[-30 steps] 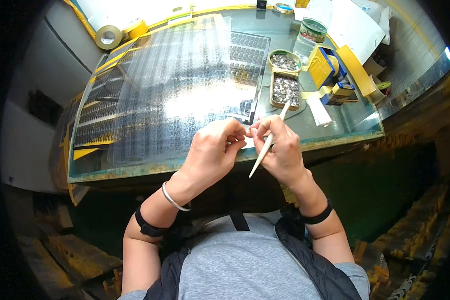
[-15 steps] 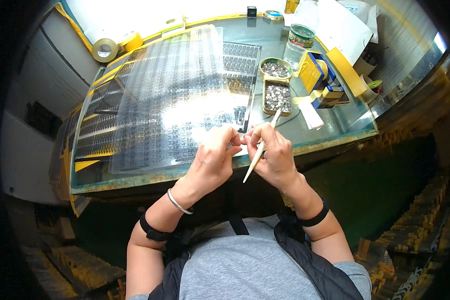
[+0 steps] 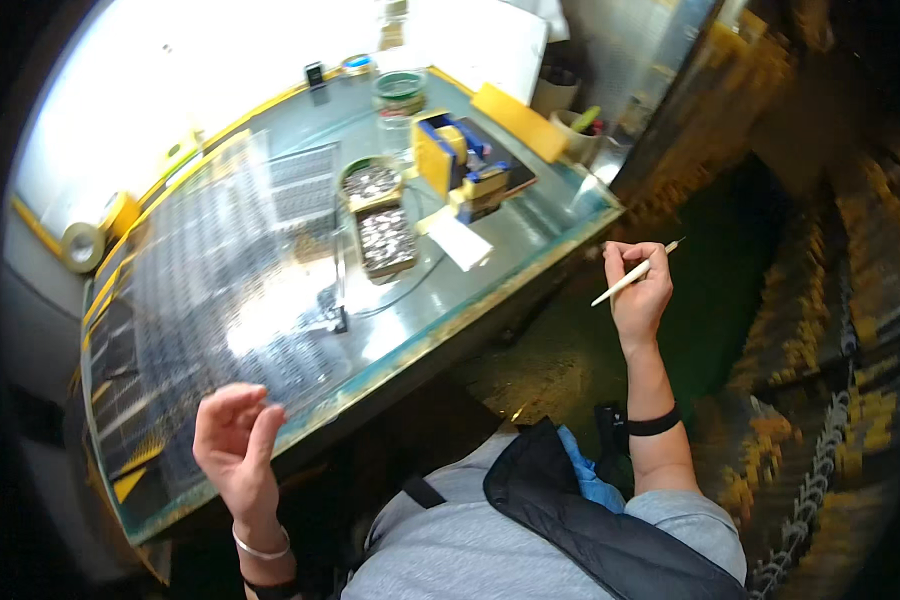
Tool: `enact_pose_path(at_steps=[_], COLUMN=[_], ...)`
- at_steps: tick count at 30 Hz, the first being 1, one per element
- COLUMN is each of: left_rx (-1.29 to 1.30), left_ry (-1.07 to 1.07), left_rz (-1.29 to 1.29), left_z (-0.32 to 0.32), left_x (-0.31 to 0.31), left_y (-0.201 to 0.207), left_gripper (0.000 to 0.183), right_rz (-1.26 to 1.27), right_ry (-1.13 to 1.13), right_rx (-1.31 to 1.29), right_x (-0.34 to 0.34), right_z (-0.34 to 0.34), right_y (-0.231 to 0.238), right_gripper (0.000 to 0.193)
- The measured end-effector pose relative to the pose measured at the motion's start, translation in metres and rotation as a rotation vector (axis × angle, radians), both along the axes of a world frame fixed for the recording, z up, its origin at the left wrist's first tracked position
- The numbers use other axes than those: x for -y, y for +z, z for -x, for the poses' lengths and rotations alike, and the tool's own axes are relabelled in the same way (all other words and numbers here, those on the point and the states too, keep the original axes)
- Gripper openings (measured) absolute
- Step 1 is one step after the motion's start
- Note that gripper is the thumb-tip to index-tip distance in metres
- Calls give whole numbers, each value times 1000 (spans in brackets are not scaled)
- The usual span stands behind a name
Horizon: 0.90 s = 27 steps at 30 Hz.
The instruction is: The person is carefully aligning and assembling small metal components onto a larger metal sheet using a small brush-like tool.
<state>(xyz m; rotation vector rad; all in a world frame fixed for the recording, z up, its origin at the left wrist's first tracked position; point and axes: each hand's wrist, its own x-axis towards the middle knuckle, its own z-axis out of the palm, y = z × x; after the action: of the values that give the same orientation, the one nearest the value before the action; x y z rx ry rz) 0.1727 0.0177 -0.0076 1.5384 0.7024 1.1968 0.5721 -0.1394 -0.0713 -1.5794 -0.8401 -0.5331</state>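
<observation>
The tape dispenser (image 3: 432,162) is blue and yellow. Left of it, blurred grey rows pattern a clear plastic sheet (image 3: 175,275), and silver-white pieces (image 3: 385,236) speckle a brownish rectangular tin (image 3: 394,270). Right of it, the pointed stick tool (image 3: 620,284) is ivory.

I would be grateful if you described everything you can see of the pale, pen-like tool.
The pale, pen-like tool is slender, straight and cream-white, with a smooth-looking shaft tapering towards its lower-left end. A thin, dark tip shows at the upper-right end; its exact shape is too small to tell. Its material may be plastic or wood. It slants across the picture, gripped in the fingers of the right hand, which partly cover it. It is clear of the glass-topped table, to the right of its near edge.
</observation>
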Motion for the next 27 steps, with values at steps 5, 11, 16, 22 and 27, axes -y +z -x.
enact_pose_path(at_steps=[5,11,16,22,27], left_rx=[47,101,150,173,124], left_ry=[-138,-136,-215,-251,-317], left_rz=[123,115,113,178,218], left_z=[12,7,5,6,7], left_x=[-4,1,0,5,18], left_y=[-21,-19,-20,-16,-4], left_gripper=[10,7,12,7,11], right_rz=[134,145,137,157,377], right_ry=[-226,-277,-144,149,491], right_rx=[-30,53,86,152,454], right_x=[30,9,2,-18,-82], right_z=[-34,-32,-11,50,85], right_y=[-23,-35,-42,19,45], right_gripper=[22,20,11,26,30])
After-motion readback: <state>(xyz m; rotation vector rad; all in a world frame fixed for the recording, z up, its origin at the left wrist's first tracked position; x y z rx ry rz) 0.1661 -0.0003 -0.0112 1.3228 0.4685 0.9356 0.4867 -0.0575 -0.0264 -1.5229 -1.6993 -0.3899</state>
